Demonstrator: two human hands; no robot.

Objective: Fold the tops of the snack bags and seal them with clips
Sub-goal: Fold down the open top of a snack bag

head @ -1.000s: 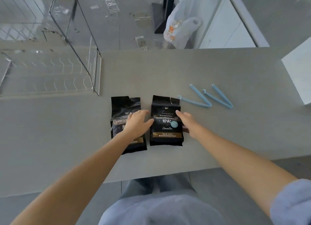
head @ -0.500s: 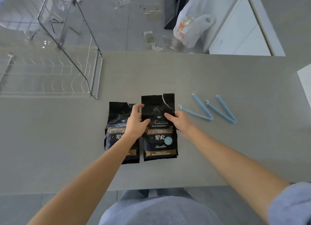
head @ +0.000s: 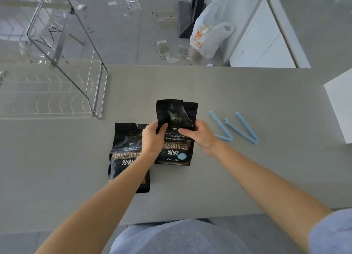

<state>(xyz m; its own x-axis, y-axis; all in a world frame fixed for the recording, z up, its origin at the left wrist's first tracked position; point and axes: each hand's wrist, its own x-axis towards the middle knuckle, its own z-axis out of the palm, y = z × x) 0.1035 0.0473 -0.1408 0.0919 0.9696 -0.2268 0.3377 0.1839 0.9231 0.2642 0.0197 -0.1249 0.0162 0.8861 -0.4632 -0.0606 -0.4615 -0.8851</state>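
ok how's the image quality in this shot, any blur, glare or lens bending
Head view: the held bag and both hands, left and right, are sharp enough to read the bag's print; soft even daylight, faint shadows on the table; wide-angle bending curves the wire rack and table edges; the far floor and plastic bag look softer; a slight sheen on the black foil.

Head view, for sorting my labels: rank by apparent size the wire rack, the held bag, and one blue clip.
1. wire rack
2. held bag, gripped by left hand and right hand
3. blue clip
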